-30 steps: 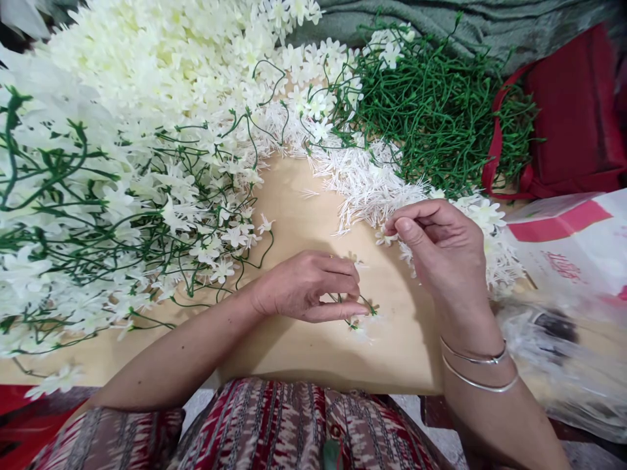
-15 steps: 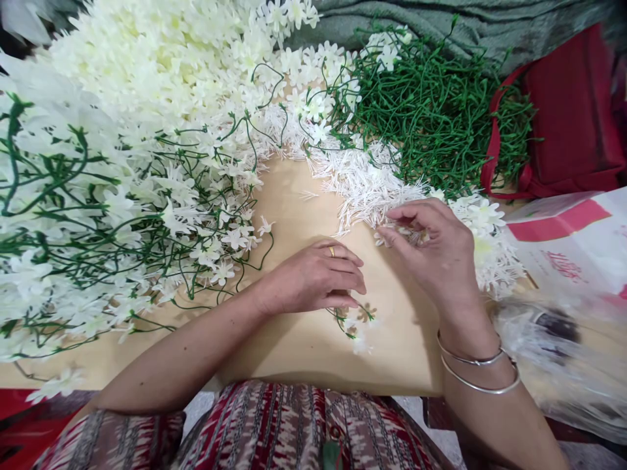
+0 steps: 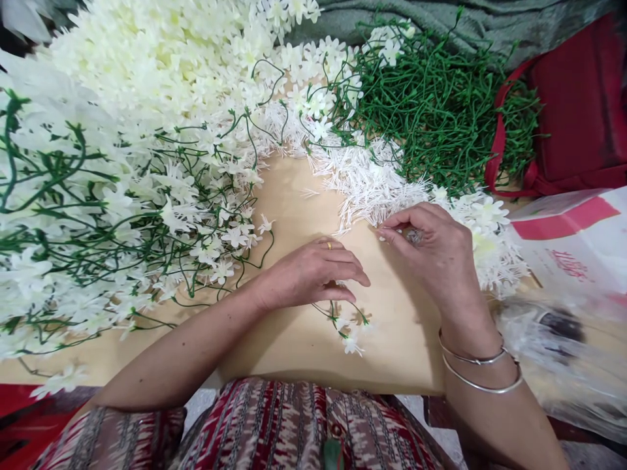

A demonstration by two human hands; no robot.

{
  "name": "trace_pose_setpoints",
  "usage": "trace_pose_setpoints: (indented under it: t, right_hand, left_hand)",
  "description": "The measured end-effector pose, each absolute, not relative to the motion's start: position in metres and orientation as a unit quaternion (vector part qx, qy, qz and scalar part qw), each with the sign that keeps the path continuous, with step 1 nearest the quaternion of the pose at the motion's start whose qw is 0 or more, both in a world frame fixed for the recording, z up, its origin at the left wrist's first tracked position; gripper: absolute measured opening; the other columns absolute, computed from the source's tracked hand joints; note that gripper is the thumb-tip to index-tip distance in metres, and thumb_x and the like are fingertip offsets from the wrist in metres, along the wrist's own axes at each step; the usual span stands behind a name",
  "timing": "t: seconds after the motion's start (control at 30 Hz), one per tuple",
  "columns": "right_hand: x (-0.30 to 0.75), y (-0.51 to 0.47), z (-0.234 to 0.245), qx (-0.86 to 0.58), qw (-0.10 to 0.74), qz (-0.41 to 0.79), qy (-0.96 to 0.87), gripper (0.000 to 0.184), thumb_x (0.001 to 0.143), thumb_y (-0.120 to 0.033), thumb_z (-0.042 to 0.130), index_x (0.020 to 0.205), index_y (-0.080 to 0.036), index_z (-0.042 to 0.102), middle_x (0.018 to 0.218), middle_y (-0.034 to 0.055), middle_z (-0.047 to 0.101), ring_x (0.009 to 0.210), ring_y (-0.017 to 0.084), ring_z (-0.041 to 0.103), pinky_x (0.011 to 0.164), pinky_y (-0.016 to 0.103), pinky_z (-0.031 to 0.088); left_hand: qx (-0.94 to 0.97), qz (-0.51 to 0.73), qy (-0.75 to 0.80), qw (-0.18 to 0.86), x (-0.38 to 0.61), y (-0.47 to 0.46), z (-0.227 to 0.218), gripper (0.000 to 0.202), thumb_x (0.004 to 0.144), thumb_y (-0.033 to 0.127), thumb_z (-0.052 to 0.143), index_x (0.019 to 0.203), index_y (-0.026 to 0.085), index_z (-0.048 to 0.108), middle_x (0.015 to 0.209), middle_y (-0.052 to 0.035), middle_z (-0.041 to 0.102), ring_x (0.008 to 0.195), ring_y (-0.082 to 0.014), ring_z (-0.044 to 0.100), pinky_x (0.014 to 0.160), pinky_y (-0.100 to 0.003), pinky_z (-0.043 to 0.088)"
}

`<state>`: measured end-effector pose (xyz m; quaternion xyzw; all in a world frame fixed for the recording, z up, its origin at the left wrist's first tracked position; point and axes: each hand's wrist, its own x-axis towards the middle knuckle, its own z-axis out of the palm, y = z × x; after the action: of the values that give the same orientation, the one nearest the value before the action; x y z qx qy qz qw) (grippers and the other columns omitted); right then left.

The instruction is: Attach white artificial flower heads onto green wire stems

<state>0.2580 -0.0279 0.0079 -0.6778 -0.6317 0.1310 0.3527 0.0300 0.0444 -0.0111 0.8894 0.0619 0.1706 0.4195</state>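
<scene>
My left hand (image 3: 318, 273) is over the table with its fingers curled. A green plastic stem (image 3: 333, 318) comes out from beneath it, tipped with small white artificial flowers (image 3: 351, 339); where the fingers grip it is hidden. My right hand (image 3: 428, 251) is at the near edge of a pile of thin white stamens (image 3: 367, 189). Its thumb and forefinger pinch together on a white stamen there, only a tiny bit of which shows. Something small and pale also sits under the curled fingers of this hand.
Finished-looking stems with white flowers (image 3: 186, 228) heap up on the left, below loose white petals (image 3: 147, 59). Bare green stems (image 3: 431, 104) lie at the back right, by a red bag (image 3: 578, 111). A white and pink bag (image 3: 568, 228) and clear plastic (image 3: 553, 365) stand right.
My right thumb and forefinger have closed together at the stamen pile, from slightly apart. My left hand has shifted a little, and the flowered stem under it now shows more of its length.
</scene>
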Motion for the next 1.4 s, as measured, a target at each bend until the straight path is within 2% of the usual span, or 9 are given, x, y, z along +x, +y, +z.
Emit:
trace_pose_setpoints:
  t: [0.23, 0.43, 0.63, 0.73, 0.87, 0.93, 1.07, 1.27, 1.4]
  right_hand:
    - [0.256, -0.026, 0.005, -0.673, 0.396, 0.091, -0.619, 0.011, 0.089, -0.025, 0.071, 0.078, -0.022, 0.072, 0.078, 0.0025, 0.072, 0.07, 0.019, 0.065, 0.069, 0.035, 0.051]
    - [0.255, -0.025, 0.002, -0.667, 0.411, 0.081, -0.615, 0.013, 0.087, -0.027, 0.071, 0.075, -0.022, 0.07, 0.077, 0.0028, 0.071, 0.069, 0.019, 0.062, 0.068, 0.034, 0.052]
    - [0.25, -0.026, -0.001, -0.634, 0.408, 0.098, -0.649, 0.012, 0.089, -0.025, 0.071, 0.077, -0.026, 0.068, 0.078, 0.0026, 0.07, 0.073, 0.021, 0.064, 0.072, 0.037, 0.053]
    - [0.248, -0.03, -0.002, -0.62, 0.402, 0.105, -0.666, 0.011, 0.091, -0.026, 0.069, 0.08, -0.026, 0.068, 0.08, 0.0031, 0.071, 0.075, 0.022, 0.066, 0.074, 0.039, 0.054]
    - [0.249, -0.031, -0.009, -0.616, 0.405, 0.087, -0.67, 0.013, 0.093, -0.029, 0.067, 0.081, -0.024, 0.07, 0.082, 0.0051, 0.072, 0.074, 0.024, 0.067, 0.072, 0.039, 0.054]
    - [0.251, -0.03, -0.013, -0.613, 0.403, 0.083, -0.674, 0.014, 0.092, -0.032, 0.068, 0.081, -0.025, 0.07, 0.082, 0.0059, 0.072, 0.072, 0.024, 0.066, 0.07, 0.04, 0.053]
    - [0.251, -0.028, -0.017, -0.612, 0.418, 0.093, -0.665, 0.012, 0.09, -0.031, 0.069, 0.08, -0.025, 0.071, 0.08, 0.0048, 0.07, 0.069, 0.023, 0.064, 0.066, 0.04, 0.051]
    - [0.243, -0.029, -0.013, -0.608, 0.465, 0.156, -0.624, 0.012, 0.085, -0.034, 0.073, 0.077, -0.024, 0.073, 0.08, 0.004, 0.071, 0.07, 0.022, 0.061, 0.069, 0.039, 0.051]
    - [0.23, -0.028, -0.014, -0.607, 0.496, 0.22, -0.58, 0.015, 0.083, -0.038, 0.075, 0.079, -0.023, 0.075, 0.083, 0.004, 0.073, 0.073, 0.022, 0.063, 0.072, 0.039, 0.052]
  left_hand:
    - [0.796, 0.253, 0.137, 0.532, 0.03, 0.045, -0.007, 0.011, 0.098, 0.018, 0.075, 0.108, 0.017, 0.079, 0.101, -0.0083, 0.082, 0.09, -0.0134, 0.077, 0.084, -0.023, 0.059]
    - [0.771, 0.248, 0.212, 0.547, 0.02, 0.054, 0.022, 0.016, 0.094, 0.025, 0.081, 0.108, 0.018, 0.08, 0.103, -0.007, 0.082, 0.091, -0.0146, 0.077, 0.083, -0.024, 0.061]
    - [0.864, 0.205, 0.195, 0.417, 0.01, 0.048, 0.049, 0.015, 0.099, 0.023, 0.074, 0.113, 0.02, 0.079, 0.103, -0.0056, 0.081, 0.088, -0.0141, 0.076, 0.08, -0.024, 0.059]
    - [0.919, 0.163, 0.102, 0.345, 0.019, 0.023, 0.039, 0.016, 0.105, 0.023, 0.066, 0.115, 0.019, 0.077, 0.115, -0.0084, 0.081, 0.105, -0.0167, 0.076, 0.096, -0.029, 0.058]
    - [0.975, 0.138, 0.001, 0.172, 0.024, -0.013, 0.018, 0.027, 0.108, 0.042, 0.06, 0.12, 0.024, 0.075, 0.133, -0.007, 0.077, 0.127, -0.0214, 0.068, 0.11, -0.039, 0.05]
    - [0.986, 0.129, -0.022, 0.105, 0.017, -0.022, 0.013, 0.032, 0.11, 0.047, 0.054, 0.116, 0.024, 0.075, 0.131, -0.0066, 0.077, 0.126, -0.0209, 0.068, 0.111, -0.041, 0.049]
    - [0.995, 0.101, 0.006, 0.002, -0.013, -0.02, 0.017, 0.022, 0.112, 0.028, 0.053, 0.11, 0.024, 0.074, 0.121, -0.0043, 0.079, 0.12, -0.0176, 0.069, 0.113, -0.038, 0.047]
    - [0.976, 0.077, 0.18, -0.096, -0.062, 0.0, 0.036, 0.031, 0.108, 0.034, 0.061, 0.083, 0.02, 0.073, 0.108, -0.0057, 0.079, 0.121, -0.0236, 0.066, 0.121, -0.047, 0.04]
    - [0.971, 0.09, 0.185, -0.119, -0.068, 0.0, 0.037, 0.027, 0.106, 0.032, 0.065, 0.083, 0.023, 0.075, 0.099, -0.002, 0.079, 0.113, -0.0209, 0.068, 0.12, -0.045, 0.04]
